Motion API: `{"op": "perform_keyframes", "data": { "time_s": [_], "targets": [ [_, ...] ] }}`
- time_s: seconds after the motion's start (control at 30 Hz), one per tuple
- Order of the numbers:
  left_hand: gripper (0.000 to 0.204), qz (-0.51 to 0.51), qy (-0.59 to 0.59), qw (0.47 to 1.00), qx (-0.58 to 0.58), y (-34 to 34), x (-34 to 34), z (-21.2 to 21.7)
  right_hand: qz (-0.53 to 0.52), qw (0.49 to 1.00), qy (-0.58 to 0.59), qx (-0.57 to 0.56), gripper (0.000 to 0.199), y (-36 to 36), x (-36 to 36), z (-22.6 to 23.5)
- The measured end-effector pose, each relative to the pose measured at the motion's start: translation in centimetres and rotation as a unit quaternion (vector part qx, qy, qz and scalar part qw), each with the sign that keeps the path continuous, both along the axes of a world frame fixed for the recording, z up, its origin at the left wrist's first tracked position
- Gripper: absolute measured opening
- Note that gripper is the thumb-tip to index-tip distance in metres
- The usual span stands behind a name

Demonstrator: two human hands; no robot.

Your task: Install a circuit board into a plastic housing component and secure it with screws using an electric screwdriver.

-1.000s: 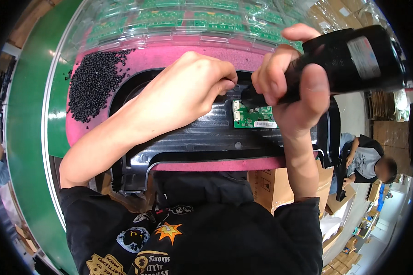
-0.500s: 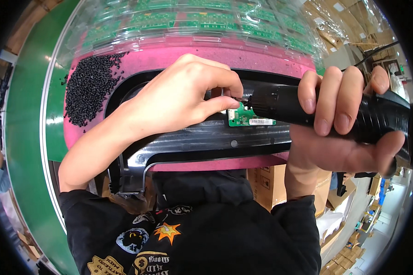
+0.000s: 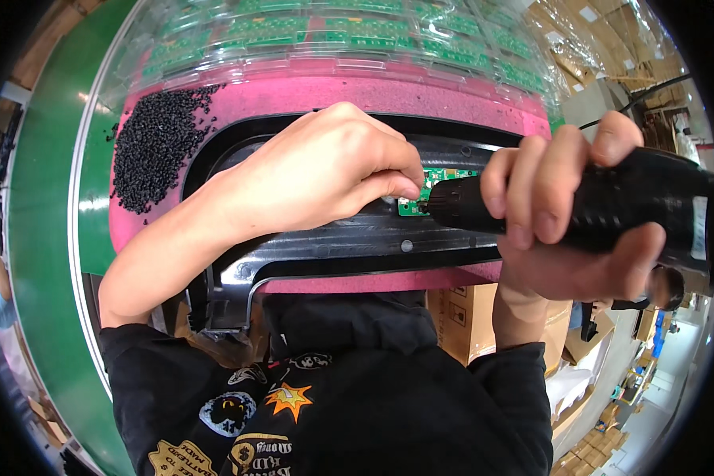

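A black electric screwdriver lies almost level in my right hand, whose fingers wrap its body. Its nose points left and sits over the near left part of a green circuit board, hiding much of it. The board rests inside a long black plastic housing. My left hand reaches over the housing, thumb and forefinger pinched together beside the board's left edge. Whatever may be between those fingertips is hidden. The screwdriver's bit is too small and covered to make out clearly.
A pile of small black screws lies on the pink mat, left of the housing. Clear plastic trays with several green boards stand beyond it. A cardboard box is below the mat's near edge. At far left another person's arm shows.
The screwdriver's nose has come nearer to me, from beside my left fingertips to the board's near left part. My right hand has shifted slightly left; the left pinch stays by the board.
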State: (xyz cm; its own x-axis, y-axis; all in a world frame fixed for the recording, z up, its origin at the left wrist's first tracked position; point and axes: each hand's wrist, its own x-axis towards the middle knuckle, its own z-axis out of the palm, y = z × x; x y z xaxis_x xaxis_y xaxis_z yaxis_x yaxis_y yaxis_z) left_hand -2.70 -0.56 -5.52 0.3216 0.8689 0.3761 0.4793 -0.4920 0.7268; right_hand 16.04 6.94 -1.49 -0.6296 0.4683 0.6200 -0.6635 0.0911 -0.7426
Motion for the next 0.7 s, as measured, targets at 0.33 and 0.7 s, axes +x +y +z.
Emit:
{"op": "perform_keyframes", "data": {
  "time_s": [0.33, 0.7],
  "targets": [
    [0.021, 0.009, 0.072, 0.997, 0.015, -0.1, 0.0, -0.1, -0.051, 0.997, 0.044, -0.045, 0.048, -0.6, 0.5, 0.4],
    [0.024, 0.006, 0.056, 0.988, 0.147, -0.4, 0.6, 0.3, -0.021, 0.988, 0.094, -0.120, 0.042, -1.2, 1.6, 2.0]
  ]
}}
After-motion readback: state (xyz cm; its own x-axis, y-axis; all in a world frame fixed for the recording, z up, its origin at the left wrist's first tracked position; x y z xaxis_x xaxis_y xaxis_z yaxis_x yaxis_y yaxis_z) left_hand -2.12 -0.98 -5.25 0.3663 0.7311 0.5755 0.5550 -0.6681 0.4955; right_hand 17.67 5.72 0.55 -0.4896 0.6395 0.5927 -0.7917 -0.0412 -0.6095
